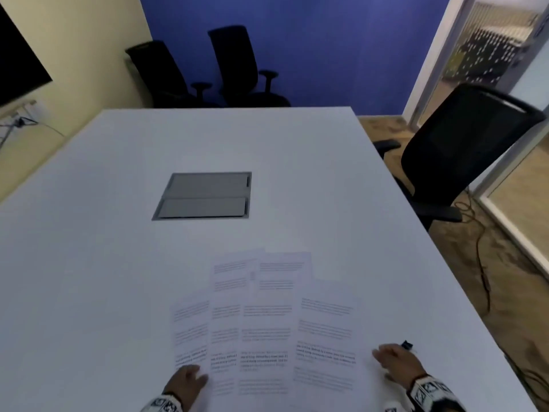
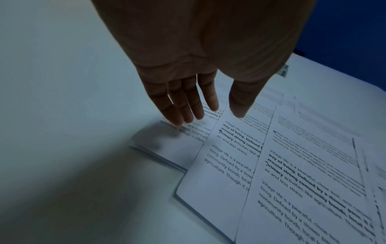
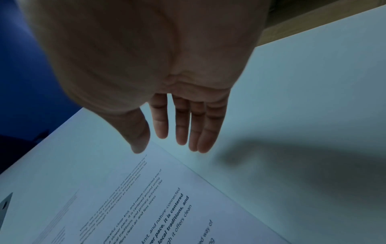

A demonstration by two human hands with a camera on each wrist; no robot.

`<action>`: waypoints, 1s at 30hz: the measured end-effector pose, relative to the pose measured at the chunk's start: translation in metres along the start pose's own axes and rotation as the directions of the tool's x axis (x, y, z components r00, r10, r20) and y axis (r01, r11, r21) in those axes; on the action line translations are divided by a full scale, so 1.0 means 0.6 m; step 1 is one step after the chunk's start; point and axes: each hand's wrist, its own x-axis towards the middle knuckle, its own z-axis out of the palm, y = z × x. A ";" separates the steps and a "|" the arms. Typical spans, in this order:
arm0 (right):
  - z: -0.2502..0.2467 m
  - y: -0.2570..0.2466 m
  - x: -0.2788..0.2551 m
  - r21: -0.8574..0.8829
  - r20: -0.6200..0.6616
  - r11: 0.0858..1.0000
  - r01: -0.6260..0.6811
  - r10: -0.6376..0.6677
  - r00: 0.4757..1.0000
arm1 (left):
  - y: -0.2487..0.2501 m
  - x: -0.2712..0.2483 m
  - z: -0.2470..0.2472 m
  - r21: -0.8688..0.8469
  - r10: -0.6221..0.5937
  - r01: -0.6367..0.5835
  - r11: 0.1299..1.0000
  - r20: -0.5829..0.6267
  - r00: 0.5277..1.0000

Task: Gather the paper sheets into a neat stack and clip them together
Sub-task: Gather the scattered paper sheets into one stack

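Note:
Several printed paper sheets (image 1: 267, 322) lie fanned and overlapping on the white table (image 1: 118, 263) near its front edge. My left hand (image 1: 187, 379) hovers with straight fingers over the leftmost sheet (image 2: 179, 140), fingertips close to its near corner. My right hand (image 1: 395, 361) is held flat, fingers straight, just right of the rightmost sheet (image 3: 146, 198), above bare table. A small dark binder clip (image 1: 407, 344) lies on the table just beyond the right hand. Neither hand holds anything.
A grey hatch panel (image 1: 205, 196) is set into the middle of the table. A black office chair (image 1: 454, 150) stands at the table's right side, two more chairs (image 1: 208, 69) at the far end. The table's right edge (image 3: 313, 28) runs close to my right hand.

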 end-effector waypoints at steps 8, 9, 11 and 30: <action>0.054 -0.022 0.049 -0.267 0.032 0.964 0.007 0.001 0.999 | 0.008 0.033 0.024 -0.063 -0.113 0.120 0.991 0.108 0.988; 0.062 -0.028 0.048 -0.280 0.038 0.960 0.000 0.011 0.999 | 0.011 0.039 0.026 -0.053 -0.106 0.112 0.992 0.110 0.988; 0.077 -0.038 0.051 -0.276 0.060 0.961 -0.019 0.036 0.998 | 0.028 0.044 0.025 -0.045 -0.112 0.118 0.992 0.112 0.987; 0.182 -0.118 0.075 -0.301 0.205 0.952 0.054 0.009 0.979 | 0.120 0.087 0.073 -0.185 -0.134 0.160 0.970 0.148 0.980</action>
